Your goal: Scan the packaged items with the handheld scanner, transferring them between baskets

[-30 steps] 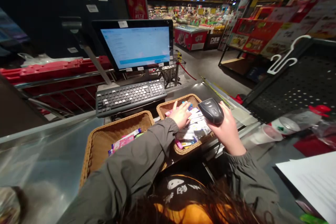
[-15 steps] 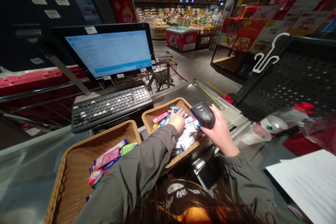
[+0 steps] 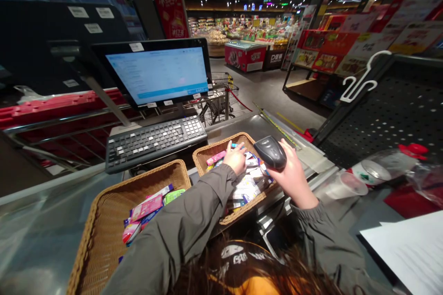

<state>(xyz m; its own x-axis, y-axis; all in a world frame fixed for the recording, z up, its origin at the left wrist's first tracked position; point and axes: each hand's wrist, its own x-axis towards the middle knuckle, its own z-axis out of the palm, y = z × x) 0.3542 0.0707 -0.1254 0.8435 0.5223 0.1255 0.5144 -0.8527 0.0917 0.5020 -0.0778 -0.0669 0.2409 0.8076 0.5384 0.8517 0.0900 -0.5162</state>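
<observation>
Scanner (image 3: 271, 152) held in right hand (image 3: 291, 173); left hand (image 3: 236, 161) among packets (image 3: 247, 186) in basket (image 3: 244, 212), its grip unclear

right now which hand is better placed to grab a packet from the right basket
Likely the left hand: its fingers are at the packets, while the right hand grips the scanner.

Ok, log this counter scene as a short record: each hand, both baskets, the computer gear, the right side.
Left hand: left hand in the right basket, fingers among small packs; whether it grips one is unclear
Right hand: right hand holds a black scanner over that basket's right side
Left basket: left basket with pink, green and purple packs, partly hidden by the left sleeve
Computer: lit monitor behind a dark keyboard
Right side: printed sheets
</observation>
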